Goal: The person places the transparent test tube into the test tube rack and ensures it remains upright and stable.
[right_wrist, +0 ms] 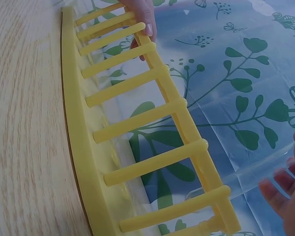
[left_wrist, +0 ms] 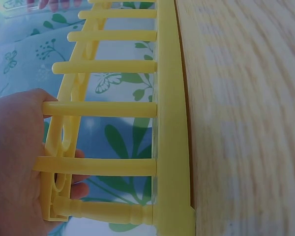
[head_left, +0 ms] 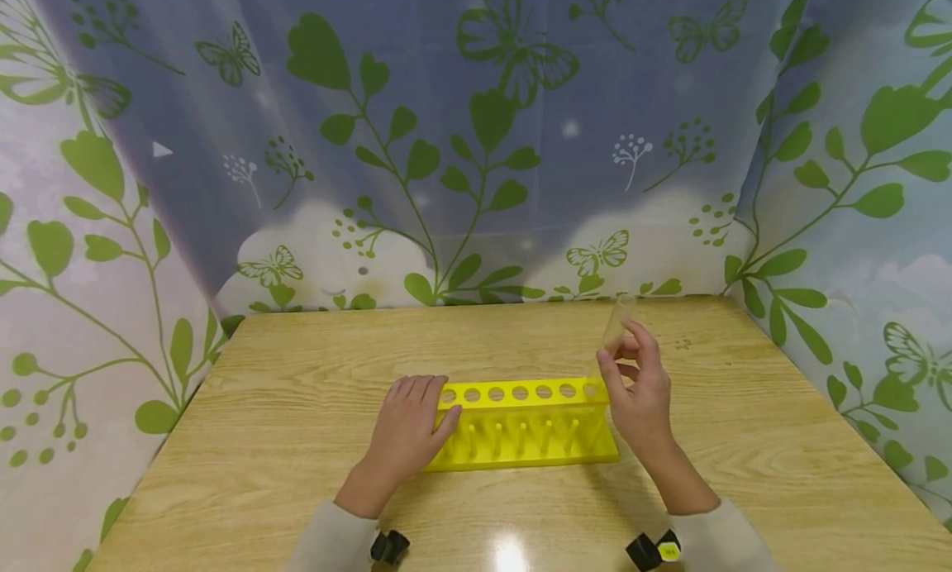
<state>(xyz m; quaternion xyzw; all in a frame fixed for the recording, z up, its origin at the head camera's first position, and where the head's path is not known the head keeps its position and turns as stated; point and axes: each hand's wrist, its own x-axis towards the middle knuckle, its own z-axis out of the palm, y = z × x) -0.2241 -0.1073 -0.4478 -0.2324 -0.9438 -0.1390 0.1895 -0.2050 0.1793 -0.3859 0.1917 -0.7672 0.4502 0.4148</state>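
A yellow test tube rack (head_left: 521,455), with a row of round holes on top and upright pegs, stands on the wooden table. My left hand (head_left: 407,427) grips its left end, thumb at the front and fingers over the top bar; in the left wrist view the fingertips (left_wrist: 79,190) show beyond that bar. At the other end, my right hand (head_left: 641,394) pinches a clear test tube (head_left: 616,322) between thumb and fingers. The tube is tilted, its rounded end near the last hole in the right wrist view; whether it is inside the hole, I cannot tell.
The wooden table (head_left: 297,365) reaches back to a curtain (head_left: 416,142) printed with leaves and butterflies. Similar patterned cloth (head_left: 863,225) hangs on the right and left sides.
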